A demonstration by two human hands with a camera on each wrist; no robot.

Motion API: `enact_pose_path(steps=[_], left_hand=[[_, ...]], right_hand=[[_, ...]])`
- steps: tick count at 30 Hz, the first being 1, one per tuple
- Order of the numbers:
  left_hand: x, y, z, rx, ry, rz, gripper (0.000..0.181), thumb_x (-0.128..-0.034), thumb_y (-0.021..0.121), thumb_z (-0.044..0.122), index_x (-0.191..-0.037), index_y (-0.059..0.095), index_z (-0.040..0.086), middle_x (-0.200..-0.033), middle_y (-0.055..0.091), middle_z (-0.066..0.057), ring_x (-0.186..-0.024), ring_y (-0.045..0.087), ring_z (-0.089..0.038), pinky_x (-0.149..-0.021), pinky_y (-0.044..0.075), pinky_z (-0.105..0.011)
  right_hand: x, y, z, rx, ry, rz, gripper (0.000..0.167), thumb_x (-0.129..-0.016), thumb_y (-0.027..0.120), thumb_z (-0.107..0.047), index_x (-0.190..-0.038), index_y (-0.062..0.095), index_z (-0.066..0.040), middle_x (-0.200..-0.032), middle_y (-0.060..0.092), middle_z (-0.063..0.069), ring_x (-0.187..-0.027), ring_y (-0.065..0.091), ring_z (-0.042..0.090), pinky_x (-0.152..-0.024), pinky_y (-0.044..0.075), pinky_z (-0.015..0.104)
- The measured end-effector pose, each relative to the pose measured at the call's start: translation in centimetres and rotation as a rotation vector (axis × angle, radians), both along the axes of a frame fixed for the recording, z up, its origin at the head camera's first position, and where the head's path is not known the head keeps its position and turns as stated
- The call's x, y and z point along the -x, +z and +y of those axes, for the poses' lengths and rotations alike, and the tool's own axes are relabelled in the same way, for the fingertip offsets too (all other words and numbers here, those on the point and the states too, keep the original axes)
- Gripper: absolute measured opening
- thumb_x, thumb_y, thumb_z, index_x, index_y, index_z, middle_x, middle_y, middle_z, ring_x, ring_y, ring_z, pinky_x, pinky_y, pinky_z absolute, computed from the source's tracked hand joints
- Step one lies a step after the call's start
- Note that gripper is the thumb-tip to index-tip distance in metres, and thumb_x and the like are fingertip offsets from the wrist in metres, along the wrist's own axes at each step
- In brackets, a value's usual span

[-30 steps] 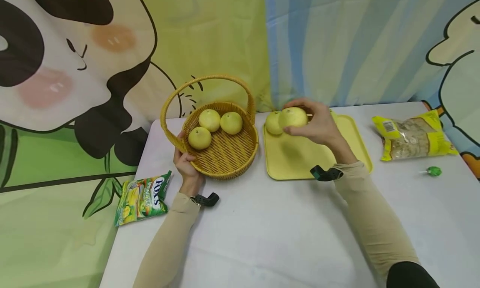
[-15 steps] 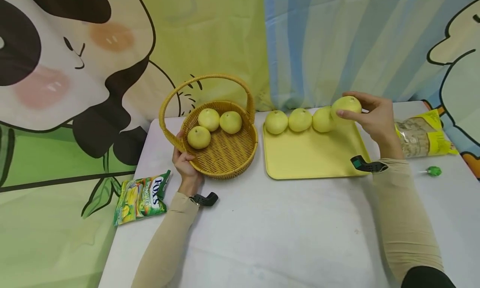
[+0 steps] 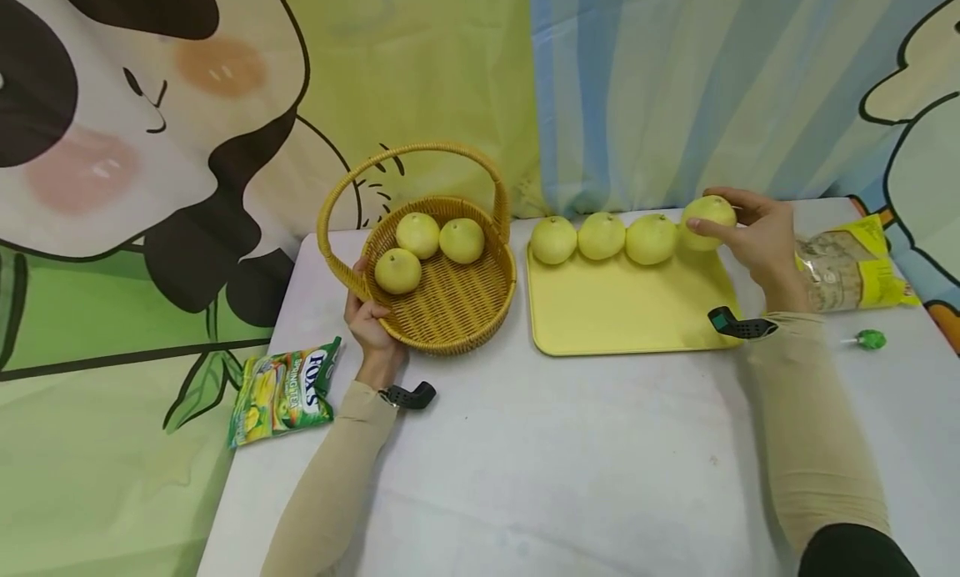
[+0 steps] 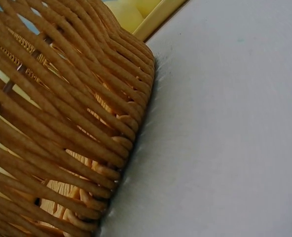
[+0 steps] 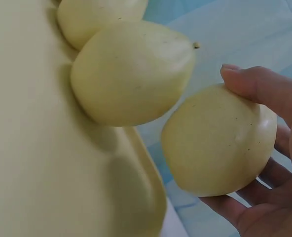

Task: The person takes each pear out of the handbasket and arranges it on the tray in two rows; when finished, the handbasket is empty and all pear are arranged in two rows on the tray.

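On the left side of the white table (image 3: 540,460), the left hand (image 3: 372,331) grips the woven basket (image 3: 472,306), where three pale fruits (image 3: 417,234) lie. Right of it is the yellow tray (image 3: 622,314). The green packet (image 3: 285,393) at left shows "FOX'S"; its smaller words are less clear. The right hand (image 3: 765,239), the nearer one, holds a round fruit (image 3: 708,214) between thumb and fingers, without clear long axis, just right of the row of three fruits (image 3: 601,236), at the tray's far right corner.
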State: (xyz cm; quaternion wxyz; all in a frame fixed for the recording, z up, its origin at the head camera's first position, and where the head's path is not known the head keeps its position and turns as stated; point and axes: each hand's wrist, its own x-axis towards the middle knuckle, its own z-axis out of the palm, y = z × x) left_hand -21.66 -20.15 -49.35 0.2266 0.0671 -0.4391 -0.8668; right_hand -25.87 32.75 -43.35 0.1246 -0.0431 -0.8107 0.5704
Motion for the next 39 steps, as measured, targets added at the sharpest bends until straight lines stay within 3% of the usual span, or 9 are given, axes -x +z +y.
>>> enact_pose_path(steps=[8, 14, 27, 34, 39], left_hand=[[0.0, 0.1, 0.0, -0.006, -0.023, 0.034, 0.087, -0.0721, 0.026, -0.009, -0.155, 0.049, 0.003, -0.162, 0.046, -0.009, -0.143, 0.049, -0.023, -0.11, 0.045, -0.032], [-0.1, 0.2, -0.2, 0.011, -0.019, 0.026, 0.086, -0.0728, 0.027, -0.009, -0.155, 0.049, 0.003, -0.161, 0.047, -0.008, -0.142, 0.049, -0.023, -0.109, 0.045, -0.033], [-0.1, 0.1, -0.1, 0.004, -0.013, 0.022, 0.088, -0.0714, 0.025, -0.009, -0.156, 0.048, 0.002, -0.164, 0.046, -0.008, -0.146, 0.047, -0.023, -0.111, 0.043, -0.032], [-0.1, 0.1, 0.1, 0.008, -0.011, 0.032, 0.089, -0.0709, 0.025, -0.009, -0.157, 0.046, 0.001, -0.164, 0.045, -0.01, -0.146, 0.047, -0.022, -0.112, 0.042, -0.032], [-0.1, 0.1, 0.1, 0.017, -0.002, 0.021, 0.087, -0.0725, 0.025, -0.01, -0.155, 0.05, 0.003, -0.162, 0.046, -0.008, -0.145, 0.047, -0.021, -0.112, 0.041, -0.03]], right_hand=[[0.8, -1.8, 0.2, 0.011, 0.01, -0.028, 0.053, -0.085, 0.089, -0.015, -0.136, 0.074, -0.013, -0.122, 0.069, -0.018, -0.1, 0.066, -0.001, -0.082, 0.052, 0.01], [1.2, -2.7, 0.0, -0.012, 0.01, -0.093, 0.059, -0.089, 0.086, -0.024, -0.144, 0.067, -0.016, -0.144, 0.064, -0.006, -0.11, 0.06, -0.001, -0.087, 0.049, 0.008], [0.8, -3.4, -0.9, -0.019, -0.03, -0.071, 0.059, -0.091, 0.084, -0.028, -0.146, 0.066, -0.017, -0.133, 0.062, -0.015, -0.11, 0.059, 0.0, -0.087, 0.048, 0.009], [0.6, -3.6, -1.1, -0.03, -0.017, -0.096, 0.061, -0.095, 0.079, -0.031, -0.151, 0.059, -0.016, -0.137, 0.059, -0.013, -0.114, 0.055, 0.0, -0.089, 0.045, 0.008], [0.9, -3.7, -1.3, -0.023, 0.001, -0.047, 0.061, -0.097, 0.076, -0.026, -0.153, 0.055, -0.012, -0.145, 0.06, -0.006, -0.123, 0.055, 0.003, -0.099, 0.043, 0.011]])
